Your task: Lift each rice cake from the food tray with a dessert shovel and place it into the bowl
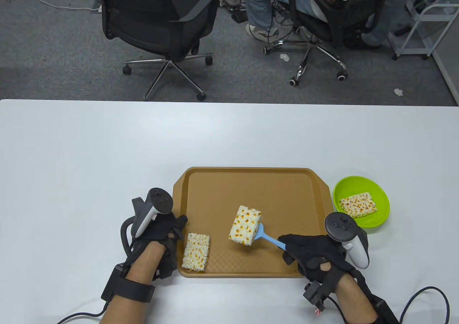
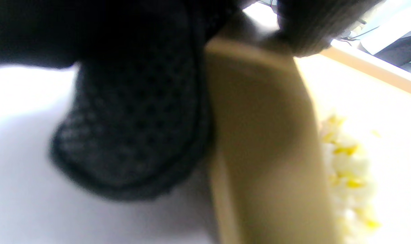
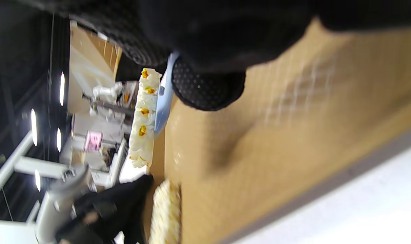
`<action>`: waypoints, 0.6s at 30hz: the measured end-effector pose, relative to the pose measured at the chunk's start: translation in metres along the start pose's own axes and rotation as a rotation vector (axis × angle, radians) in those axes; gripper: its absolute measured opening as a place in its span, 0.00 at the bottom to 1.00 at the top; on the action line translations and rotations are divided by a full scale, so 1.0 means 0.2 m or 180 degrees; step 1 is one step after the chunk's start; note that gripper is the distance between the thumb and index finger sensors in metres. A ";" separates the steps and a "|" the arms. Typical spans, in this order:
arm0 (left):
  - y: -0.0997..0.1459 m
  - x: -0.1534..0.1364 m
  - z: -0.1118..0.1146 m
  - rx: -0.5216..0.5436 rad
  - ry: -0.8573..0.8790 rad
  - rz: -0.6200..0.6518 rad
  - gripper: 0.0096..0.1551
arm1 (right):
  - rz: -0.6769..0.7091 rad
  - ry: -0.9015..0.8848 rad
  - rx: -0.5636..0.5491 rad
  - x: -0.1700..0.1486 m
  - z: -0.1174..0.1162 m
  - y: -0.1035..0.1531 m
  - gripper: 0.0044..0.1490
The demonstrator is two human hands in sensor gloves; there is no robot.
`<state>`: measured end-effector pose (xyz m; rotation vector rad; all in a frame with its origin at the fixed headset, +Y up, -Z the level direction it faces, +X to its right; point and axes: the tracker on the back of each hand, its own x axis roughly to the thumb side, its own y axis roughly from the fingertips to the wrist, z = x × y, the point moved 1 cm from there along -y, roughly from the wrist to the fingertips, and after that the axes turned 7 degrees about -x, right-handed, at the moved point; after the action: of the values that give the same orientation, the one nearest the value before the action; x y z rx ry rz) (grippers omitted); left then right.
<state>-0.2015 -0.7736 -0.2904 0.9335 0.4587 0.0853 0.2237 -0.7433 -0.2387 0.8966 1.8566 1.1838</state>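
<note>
My right hand (image 1: 292,247) grips the handle of a light blue dessert shovel (image 1: 269,238). On its blade lies a white and yellow rice cake (image 1: 245,225), held above the brown food tray (image 1: 269,191). The right wrist view shows that rice cake (image 3: 145,115) edge-on against the shovel blade (image 3: 162,108). A second rice cake (image 1: 195,252) lies at the tray's near left corner. My left hand (image 1: 171,234) rests against the tray's left rim (image 2: 259,135), fingers (image 2: 134,135) curled at the edge. A green bowl (image 1: 360,186) right of the tray holds another rice cake (image 1: 358,205).
The white table (image 1: 107,159) stretches far to the left and back. Beyond its far edge stand two black office chairs (image 1: 157,15) on grey carpet, one with a seated person (image 1: 272,4). A white cart (image 1: 426,26) stands at the back right.
</note>
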 end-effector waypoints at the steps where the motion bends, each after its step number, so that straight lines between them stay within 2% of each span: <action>1: 0.00 0.00 0.00 0.0001 0.0001 0.0001 0.45 | -0.0034 -0.0113 -0.0113 -0.01 0.05 0.01 0.33; 4: 0.00 0.00 0.00 0.0000 0.0000 0.0000 0.45 | -0.0124 -0.0302 -0.0469 -0.02 0.17 0.04 0.33; 7: 0.00 0.00 0.00 0.0000 0.0000 0.0000 0.45 | -0.0269 -0.0348 -0.1040 -0.05 0.31 0.09 0.33; 14: 0.00 0.00 0.00 0.0000 0.0000 0.0000 0.45 | -0.0641 -0.0831 -0.1661 -0.17 0.53 0.16 0.33; 18: 0.00 0.00 0.00 0.0000 0.0000 0.0000 0.45 | -0.0917 -0.0904 -0.1920 -0.25 0.63 0.20 0.33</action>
<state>-0.2015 -0.7736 -0.2903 0.9335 0.4588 0.0854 0.3631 -0.7205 -0.2278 0.4125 1.2397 1.2533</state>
